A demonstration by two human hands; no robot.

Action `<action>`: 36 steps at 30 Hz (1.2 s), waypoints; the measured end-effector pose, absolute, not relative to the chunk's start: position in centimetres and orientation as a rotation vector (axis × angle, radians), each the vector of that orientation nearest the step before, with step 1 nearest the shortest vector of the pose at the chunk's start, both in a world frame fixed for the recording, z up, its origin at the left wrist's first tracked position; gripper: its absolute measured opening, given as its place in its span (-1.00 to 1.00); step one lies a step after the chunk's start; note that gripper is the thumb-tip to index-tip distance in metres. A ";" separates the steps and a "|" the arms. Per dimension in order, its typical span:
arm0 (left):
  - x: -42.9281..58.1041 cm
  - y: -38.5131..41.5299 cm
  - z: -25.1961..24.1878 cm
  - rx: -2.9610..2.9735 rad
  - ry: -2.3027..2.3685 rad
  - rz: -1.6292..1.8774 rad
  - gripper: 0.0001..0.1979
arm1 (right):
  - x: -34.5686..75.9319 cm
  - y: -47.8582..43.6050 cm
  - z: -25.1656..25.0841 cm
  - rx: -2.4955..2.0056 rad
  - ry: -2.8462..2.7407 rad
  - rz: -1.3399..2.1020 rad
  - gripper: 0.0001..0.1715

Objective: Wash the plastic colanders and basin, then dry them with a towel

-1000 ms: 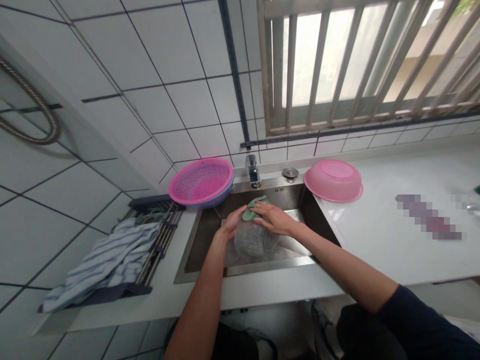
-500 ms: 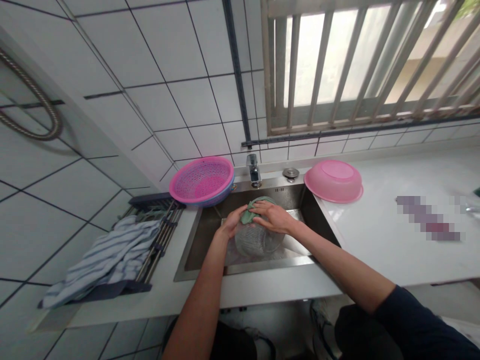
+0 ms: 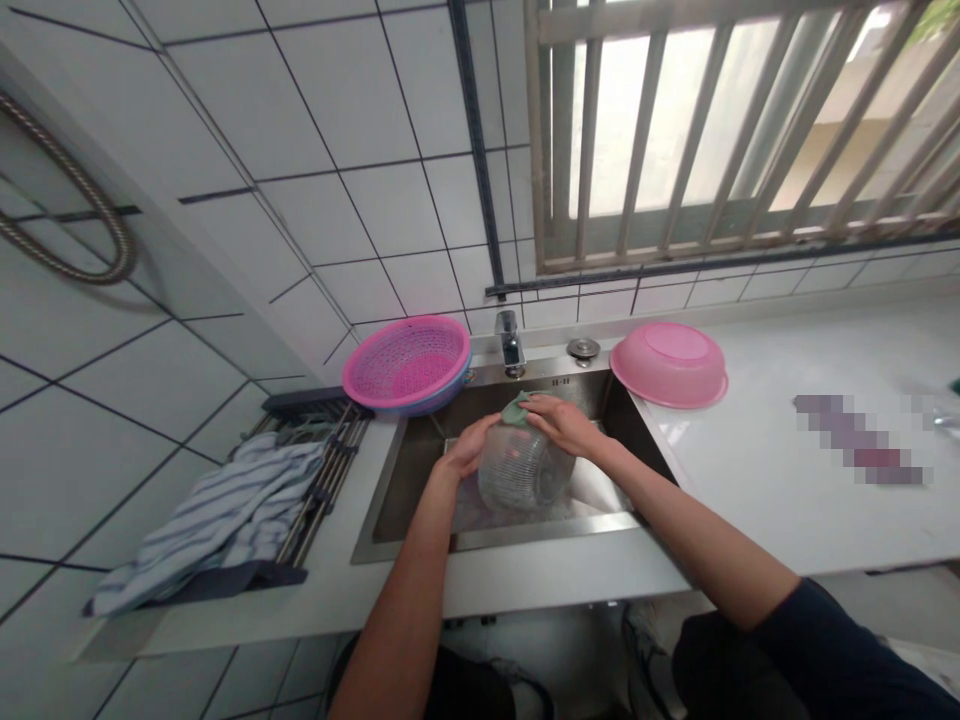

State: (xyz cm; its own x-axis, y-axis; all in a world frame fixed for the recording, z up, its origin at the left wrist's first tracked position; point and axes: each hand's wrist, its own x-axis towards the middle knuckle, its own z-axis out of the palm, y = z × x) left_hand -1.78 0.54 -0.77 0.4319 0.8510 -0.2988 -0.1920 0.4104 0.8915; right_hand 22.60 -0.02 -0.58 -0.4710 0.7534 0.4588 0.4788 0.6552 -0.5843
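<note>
A clear ribbed bowl (image 3: 521, 475) is tilted inside the steel sink (image 3: 442, 540), its base turned toward the lower right. My left hand (image 3: 471, 447) grips the bowl's left side near the rim. Over the top edge lies a green cloth (image 3: 515, 410), which my right hand (image 3: 559, 423) presses against the bowl with its fingers bent around it. The fingertips of both hands are partly hidden behind the bowl and the cloth. Behind the sink stands the faucet (image 3: 509, 343).
A pink colander (image 3: 409, 362) in a blue basin sits at the sink's back left corner. An upturned pink basin (image 3: 667, 365) and a drain strainer (image 3: 583, 348) are at the right. A striped towel (image 3: 217, 520) lies on a folding rack (image 3: 319, 490). Window bars (image 3: 637, 140) line the back.
The bowl has turned and shifted slightly right, so more of its ribbed side shows. The green cloth now shows less, bunched at the top rim under my right hand.
</note>
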 end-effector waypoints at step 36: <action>-2.2 1.4 -1.2 0.842 1.010 0.877 -0.70 | 21.0 -0.5 -0.2 -0.806 -2.335 0.362 -0.47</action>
